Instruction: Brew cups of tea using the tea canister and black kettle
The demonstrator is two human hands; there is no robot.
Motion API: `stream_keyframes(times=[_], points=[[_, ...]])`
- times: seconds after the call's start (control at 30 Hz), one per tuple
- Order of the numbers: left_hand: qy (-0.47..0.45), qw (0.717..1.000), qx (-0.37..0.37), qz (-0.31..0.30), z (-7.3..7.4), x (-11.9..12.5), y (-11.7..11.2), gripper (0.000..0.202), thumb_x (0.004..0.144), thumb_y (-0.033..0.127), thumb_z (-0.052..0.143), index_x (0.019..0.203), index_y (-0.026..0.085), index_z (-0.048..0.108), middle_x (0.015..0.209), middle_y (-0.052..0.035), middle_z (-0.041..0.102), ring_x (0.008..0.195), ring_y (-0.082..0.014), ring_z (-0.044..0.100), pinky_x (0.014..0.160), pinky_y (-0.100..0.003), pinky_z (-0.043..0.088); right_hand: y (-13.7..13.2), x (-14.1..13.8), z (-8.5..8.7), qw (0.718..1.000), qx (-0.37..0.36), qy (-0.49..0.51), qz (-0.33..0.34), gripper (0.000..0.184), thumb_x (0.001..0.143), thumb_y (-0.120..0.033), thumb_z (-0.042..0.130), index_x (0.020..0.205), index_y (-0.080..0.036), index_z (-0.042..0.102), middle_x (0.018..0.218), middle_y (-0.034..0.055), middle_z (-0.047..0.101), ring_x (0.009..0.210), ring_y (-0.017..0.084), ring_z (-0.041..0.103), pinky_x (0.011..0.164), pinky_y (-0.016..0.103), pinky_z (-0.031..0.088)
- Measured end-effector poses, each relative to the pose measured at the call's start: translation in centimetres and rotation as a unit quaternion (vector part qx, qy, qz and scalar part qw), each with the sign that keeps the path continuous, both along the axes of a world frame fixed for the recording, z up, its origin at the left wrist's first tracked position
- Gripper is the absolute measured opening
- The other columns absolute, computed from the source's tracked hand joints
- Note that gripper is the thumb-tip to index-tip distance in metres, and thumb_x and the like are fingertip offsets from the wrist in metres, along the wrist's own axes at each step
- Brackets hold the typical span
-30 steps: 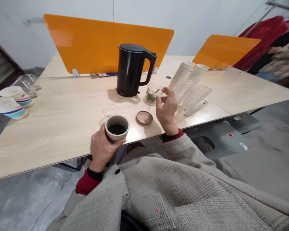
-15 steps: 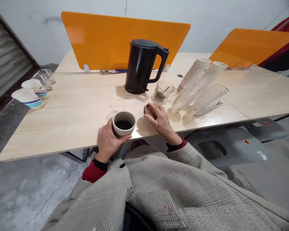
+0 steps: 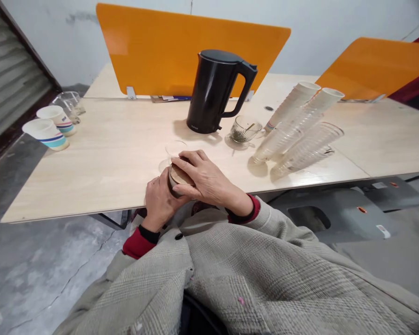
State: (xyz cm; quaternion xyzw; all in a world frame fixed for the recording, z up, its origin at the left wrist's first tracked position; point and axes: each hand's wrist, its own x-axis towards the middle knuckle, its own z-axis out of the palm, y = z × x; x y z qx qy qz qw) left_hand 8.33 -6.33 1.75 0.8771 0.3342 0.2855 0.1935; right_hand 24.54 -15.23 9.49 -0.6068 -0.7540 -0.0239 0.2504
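My left hand (image 3: 161, 197) wraps round a pale cup (image 3: 172, 182) near the table's front edge. Over the cup's mouth lies a round, wood-coloured lid (image 3: 180, 174), gripped at its rim by the fingers and thumb of my right hand (image 3: 206, 179). The cup's inside is hidden by the lid and my hands. Just behind the cup stands a clear, empty-looking glass (image 3: 174, 148), partly covered by my right fingers. Whether the lid is fully seated I cannot tell.
A black electric kettle (image 3: 212, 90) stands behind my hands. Right of it are a glass cup (image 3: 243, 130) with dried leaves and a spoon, and tall stacks of plastic cups (image 3: 282, 139). Paper cups (image 3: 47, 135) stand far left. An orange divider (image 3: 153, 51) edges the table (image 3: 101, 181).
My right hand has moved left with the lid, from the table right of the cup onto the cup's mouth. The dark liquid seen before is now covered. The view has shifted slightly.
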Motion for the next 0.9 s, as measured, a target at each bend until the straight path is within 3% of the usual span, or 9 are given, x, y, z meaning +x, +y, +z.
stream_keyframes(times=[0.17, 0.33, 0.43, 0.53, 0.63, 0.77, 0.9], points=[[-0.016, 1.000, -0.006, -0.020, -0.2, -0.3, 0.2, 0.096, 0.081, 0.061, 0.079, 0.156, 0.014, 0.043, 0.141, -0.0229, 0.073, 0.123, -0.0402, 0.074, 0.108, -0.054, 0.056, -0.1, -0.2, 0.1, 0.999, -0.019, -0.027, 0.012, 0.081, 0.100, -0.071, 0.056, 0.158, -0.015, 0.052, 0.153, 0.0239, 0.055, 0.136, 0.042, 0.049, 0.118, 0.067, 0.048], [-0.023, 0.999, -0.008, -0.041, -0.3, -0.7, 0.5, 0.100, 0.081, 0.065, 0.079, 0.160, 0.016, 0.041, 0.152, -0.0235, 0.066, 0.130, -0.0411, 0.071, 0.110, -0.055, 0.055, 0.0, -0.1, -1.0, 1.000, -0.009, -0.002, -0.007, 0.082, 0.093, -0.060, 0.076, 0.161, -0.022, 0.050, 0.154, 0.0208, 0.054, 0.133, 0.041, 0.052, 0.113, 0.069, 0.053], [-0.035, 0.997, -0.009, -0.072, -0.3, -1.2, 0.6, 0.099, 0.082, 0.068, 0.080, 0.160, 0.019, 0.043, 0.154, -0.0212, 0.065, 0.134, -0.0395, 0.068, 0.113, -0.055, 0.054, -0.5, 1.0, -1.6, 0.999, 0.028, 0.036, -0.005, 0.079, 0.093, -0.058, 0.077, 0.159, -0.023, 0.053, 0.149, 0.0194, 0.057, 0.134, 0.040, 0.055, 0.115, 0.067, 0.052], [-0.068, 0.991, -0.030, -0.107, -0.2, -2.1, 0.9, 0.087, 0.086, 0.067, 0.077, 0.156, 0.021, 0.050, 0.152, -0.0178, 0.067, 0.136, -0.0340, 0.068, 0.114, -0.051, 0.056, -1.4, 3.1, -0.7, 0.995, 0.078, 0.068, -0.015, 0.076, 0.094, -0.061, 0.074, 0.158, -0.025, 0.055, 0.147, 0.0185, 0.058, 0.134, 0.039, 0.058, 0.117, 0.065, 0.051], [-0.101, 0.988, -0.054, -0.106, -0.1, -2.8, 1.5, 0.062, 0.096, 0.060, 0.069, 0.144, 0.022, 0.062, 0.143, -0.0145, 0.073, 0.133, -0.0286, 0.069, 0.112, -0.046, 0.058, -1.3, 5.9, 1.7, 0.986, 0.139, 0.062, -0.068, 0.074, 0.094, -0.062, 0.075, 0.157, -0.028, 0.058, 0.147, 0.0162, 0.058, 0.137, 0.041, 0.057, 0.121, 0.067, 0.047], [-0.112, 0.991, -0.046, -0.059, -0.2, -3.3, 2.7, 0.046, 0.099, 0.054, 0.064, 0.128, 0.020, 0.072, 0.131, -0.0141, 0.078, 0.123, -0.0288, 0.073, 0.111, -0.047, 0.059, 2.5, 9.7, 4.4, 0.974, 0.184, 0.048, -0.119, 0.073, 0.091, -0.061, 0.077, 0.155, -0.030, 0.060, 0.145, 0.0136, 0.057, 0.143, 0.043, 0.051, 0.126, 0.073, 0.038], [-0.112, 0.991, -0.061, -0.040, -0.5, -3.3, 3.1, 0.043, 0.099, 0.052, 0.062, 0.128, 0.021, 0.072, 0.129, -0.0123, 0.078, 0.117, -0.0271, 0.075, 0.106, -0.045, 0.061, 9.7, 11.9, 4.2, 0.976, 0.165, 0.038, -0.135, 0.074, 0.088, -0.056, 0.081, 0.154, -0.026, 0.061, 0.148, 0.0163, 0.057, 0.142, 0.044, 0.050, 0.126, 0.072, 0.037]])
